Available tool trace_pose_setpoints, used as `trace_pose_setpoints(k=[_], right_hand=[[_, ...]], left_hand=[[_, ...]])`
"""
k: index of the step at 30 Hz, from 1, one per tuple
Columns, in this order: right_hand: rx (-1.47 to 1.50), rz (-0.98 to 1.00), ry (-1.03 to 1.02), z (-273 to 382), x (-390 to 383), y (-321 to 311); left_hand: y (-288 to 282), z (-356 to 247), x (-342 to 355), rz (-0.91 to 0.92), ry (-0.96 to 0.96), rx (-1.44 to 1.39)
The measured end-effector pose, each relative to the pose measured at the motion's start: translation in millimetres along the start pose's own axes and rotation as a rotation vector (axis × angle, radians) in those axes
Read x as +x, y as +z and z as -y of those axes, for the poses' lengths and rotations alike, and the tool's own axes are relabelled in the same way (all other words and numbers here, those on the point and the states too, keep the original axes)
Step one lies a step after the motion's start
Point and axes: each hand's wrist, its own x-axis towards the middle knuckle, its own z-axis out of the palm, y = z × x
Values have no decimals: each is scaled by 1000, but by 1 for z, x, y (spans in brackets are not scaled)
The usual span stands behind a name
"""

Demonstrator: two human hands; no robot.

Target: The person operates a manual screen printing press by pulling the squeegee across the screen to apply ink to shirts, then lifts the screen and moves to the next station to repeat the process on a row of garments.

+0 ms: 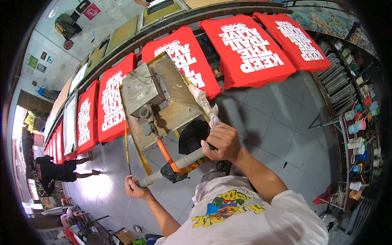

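Observation:
Both of my hands are closed around a grey wrapped handlebar (154, 178). My left hand (136, 188) grips its left end, beside a thin yellow rod (127, 152). The right end is in my right hand (224, 143), with a pale cloth (214, 121) at its fingers. Beyond the bar extends a gas heater-like panel (179, 108) of worn metal with a box (141, 90) on top. An orange hose (165, 154) runs from its metal fitting to the bar, near a black wrapping (174, 173). The panel partly covers red T-shirts (110, 98) with white print.
More red T-shirts (249, 51) lie along the long rack ahead. Framed screens (122, 34) stand behind them. On the right, a shelf (347, 159) carries several paint tubs. A person in dark clothes (55, 169) stands at the left. Grey tiles (261, 118) cover the floor.

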Motion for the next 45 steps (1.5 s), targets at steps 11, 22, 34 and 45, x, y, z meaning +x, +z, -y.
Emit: trace_pose_setpoints(k=[11,22,34,45], right_hand=[[7,-5,10,1,2,1],[7,39,-6,-1,1,2],[9,31,-53,-5,2,-1],[-61,22,-18,-98,31,-26]], left_hand=[[3,-3,2,-19,21,0],[7,-6,0,-45,0,-23],[8,-5,-1,-46,-3,-40],[67,-52,-41,12,-15,58]])
